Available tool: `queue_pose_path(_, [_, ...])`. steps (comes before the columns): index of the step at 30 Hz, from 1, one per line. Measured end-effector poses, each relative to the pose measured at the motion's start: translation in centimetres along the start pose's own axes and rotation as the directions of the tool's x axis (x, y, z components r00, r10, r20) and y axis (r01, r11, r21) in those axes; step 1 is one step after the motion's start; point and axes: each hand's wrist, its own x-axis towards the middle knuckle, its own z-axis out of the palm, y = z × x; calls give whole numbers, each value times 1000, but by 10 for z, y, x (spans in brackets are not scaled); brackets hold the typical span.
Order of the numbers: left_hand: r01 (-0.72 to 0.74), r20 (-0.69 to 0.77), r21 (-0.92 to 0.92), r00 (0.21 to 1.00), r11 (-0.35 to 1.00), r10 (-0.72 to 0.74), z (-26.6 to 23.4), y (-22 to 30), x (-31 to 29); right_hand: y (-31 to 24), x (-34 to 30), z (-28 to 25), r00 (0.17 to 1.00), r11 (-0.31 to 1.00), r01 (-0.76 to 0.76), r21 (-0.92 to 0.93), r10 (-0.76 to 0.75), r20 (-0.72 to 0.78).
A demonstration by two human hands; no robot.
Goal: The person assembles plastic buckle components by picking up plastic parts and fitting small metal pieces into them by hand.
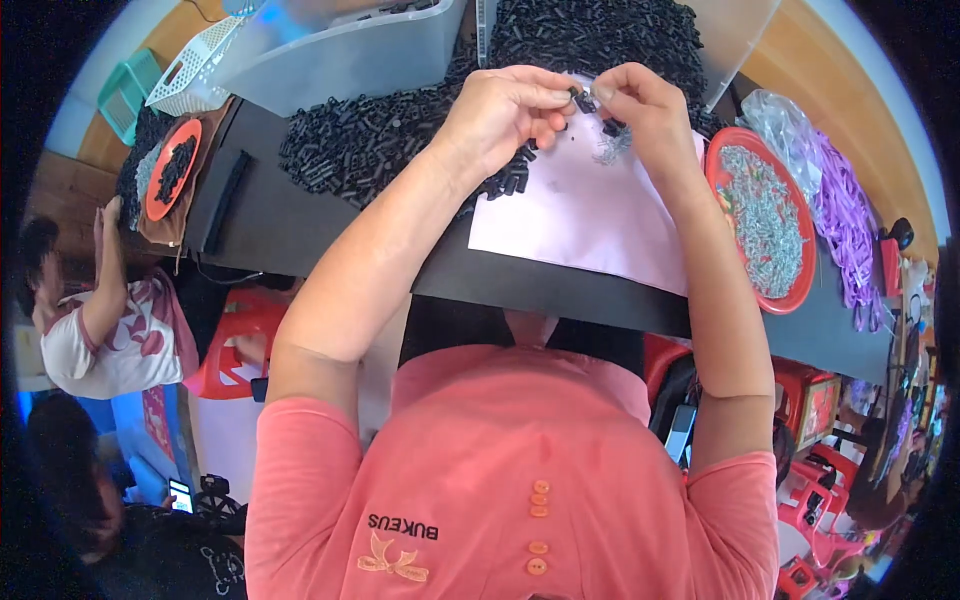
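Above a pale pink sheet (580, 215) on the dark table, my two hands meet with fingertips close together. My left hand (505, 115) is closed in a pinch on a small black plastic piece (578, 98). Thumb and forefinger of my right hand (645, 115) are pinched beside that piece; whatever lies between them is too small to make out. Under the right fingers a little heap of thin silvery metal pieces (612, 148) rests on the sheet. A broad spread of short black plastic pieces (350, 150) reaches from the left to beneath my left hand.
Right of the sheet stands a red basket (710, 190) of silvery metal pieces, with purple straps (848, 220) beyond. At the back are a translucent bin (350, 60) and more black pieces (600, 35). On the left, another person (120, 330) sits near a red tray (158, 200).
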Motion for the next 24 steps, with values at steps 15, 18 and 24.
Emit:
queue_pose_path(15, [-21, 12, 72, 1000, 997, 20, 9, 0, -5, -13, -5, 12, 999, 932, -35, 360, 28, 25])
queue_pose_path(18, [-16, -14, 102, 1000, 995, 17, 9, 0, -5, -15, -7, 13, 1000, 942, -15, 334, 8, 24])
queue_pose_path(24, [-27, -22, 107, 999, 994, 30, 4, -3, -2, -18, -6, 6, 998, 915, -57, 400, 64, -4])
